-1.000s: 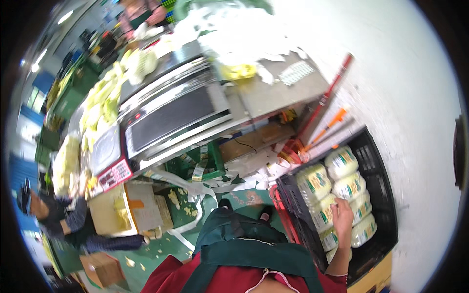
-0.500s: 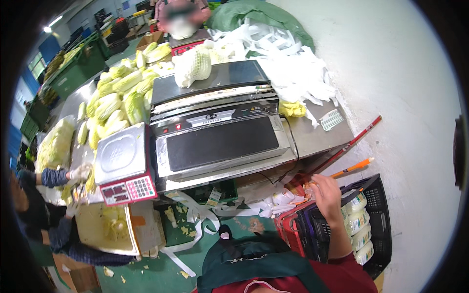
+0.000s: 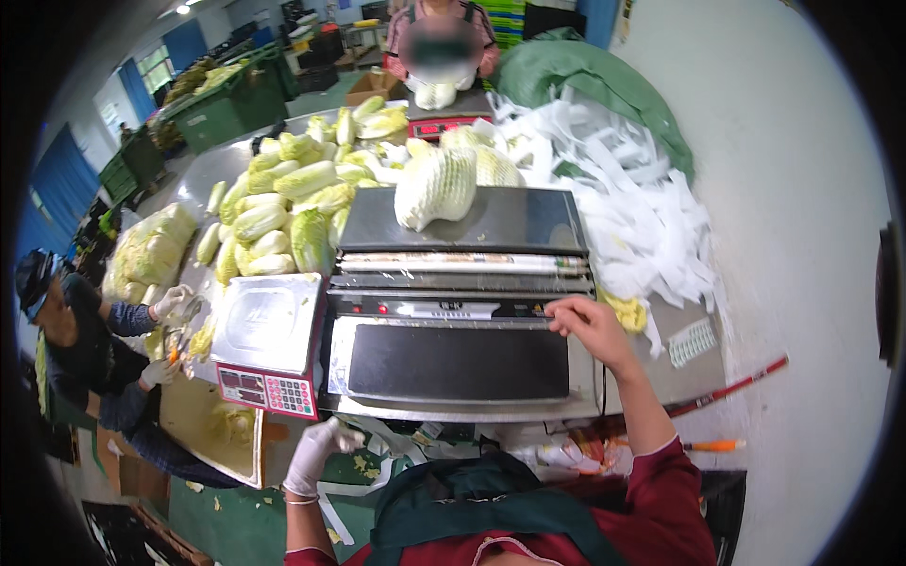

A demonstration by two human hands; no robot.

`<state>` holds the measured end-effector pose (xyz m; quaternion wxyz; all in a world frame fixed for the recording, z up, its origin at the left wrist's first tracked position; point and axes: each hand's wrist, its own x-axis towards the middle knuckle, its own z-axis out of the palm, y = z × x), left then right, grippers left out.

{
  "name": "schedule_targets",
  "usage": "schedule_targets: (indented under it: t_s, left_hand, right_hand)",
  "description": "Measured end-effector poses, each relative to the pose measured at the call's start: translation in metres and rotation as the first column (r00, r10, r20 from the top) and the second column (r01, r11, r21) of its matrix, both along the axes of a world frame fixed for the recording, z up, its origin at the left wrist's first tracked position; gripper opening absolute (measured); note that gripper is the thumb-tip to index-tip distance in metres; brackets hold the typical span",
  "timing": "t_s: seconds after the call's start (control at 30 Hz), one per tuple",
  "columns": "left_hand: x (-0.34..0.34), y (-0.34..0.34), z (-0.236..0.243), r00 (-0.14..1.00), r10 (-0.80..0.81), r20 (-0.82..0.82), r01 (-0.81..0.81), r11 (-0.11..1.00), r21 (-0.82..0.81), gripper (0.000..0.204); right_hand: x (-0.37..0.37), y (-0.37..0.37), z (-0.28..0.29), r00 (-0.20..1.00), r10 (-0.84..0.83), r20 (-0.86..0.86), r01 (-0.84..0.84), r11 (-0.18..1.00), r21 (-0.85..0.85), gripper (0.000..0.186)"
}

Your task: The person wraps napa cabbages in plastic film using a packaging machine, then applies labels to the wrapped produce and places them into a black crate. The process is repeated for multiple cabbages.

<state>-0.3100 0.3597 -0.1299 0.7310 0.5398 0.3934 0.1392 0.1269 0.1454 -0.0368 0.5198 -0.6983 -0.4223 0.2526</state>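
Left hand (image 3: 324, 455) and right hand (image 3: 593, 330) are loosely half-spread, the right over the wrapping machine (image 3: 458, 363). Near left, a white box (image 3: 261, 453) holds yellowish leaves (image 3: 234, 423); far left, a green bin (image 3: 229, 115) holds leafy greens (image 3: 213, 80).

The wearer I follow from here has a dark red top (image 3: 552, 547), its neckline (image 3: 514, 539) near six o'clock finished with a narrow pale trim. Over it, also toward six, sits a dark green apron (image 3: 462, 476), with a thin light wavy line across its front (a cord or stitching, I can't tell which) and a broad strap (image 3: 590, 533) in the same green. The right sleeve (image 3: 656, 495), between four and five o'clock, ends in a slim light edge. At seven I make out a whitish glove (image 3: 316, 462) on the left grip (image 3: 326, 453), with a band at its wrist.
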Motion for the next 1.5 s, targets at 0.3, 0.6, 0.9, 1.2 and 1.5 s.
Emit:
schedule_targets:
  t_s: [0.3, 0.6, 0.9, 1.2, 1.5]
  left_hand:
    - [0.177, 0.078, 0.116, 0.996, -0.075, 0.05, 0.037, 0.847, 0.53, 0.042]
    - [0.347, 0.159, 0.07, 0.999, 0.043, 0.025, -0.042, 0.437, 0.899, 0.095]
    - [0.345, 0.241, 0.059, 0.938, -0.314, 0.149, 0.122, 0.698, 0.706, 0.074]
    - [0.361, 0.25, 0.068, 0.822, -0.531, 0.208, 0.341, 0.749, 0.568, 0.071]
    - [0.361, 0.222, 0.053, 0.801, -0.125, 0.585, 0.042, 0.987, 0.153, 0.073]
  right_hand:
    - [0.086, 0.207, 0.021, 0.866, -0.057, -0.496, 0.118, 0.989, 0.094, 0.036]
    - [0.088, 0.316, 0.004, 0.808, -0.377, -0.453, 0.434, 0.901, 0.023, 0.082]
    - [0.063, 0.288, -0.02, 0.864, -0.422, -0.275, 0.395, 0.906, -0.149, 0.077]
    - [0.116, 0.291, 0.002, 0.941, -0.306, -0.146, 0.329, 0.928, 0.175, 0.053]
    - [0.081, 0.293, 0.003, 0.939, -0.056, -0.34, 0.119, 0.978, 0.168, 0.048]
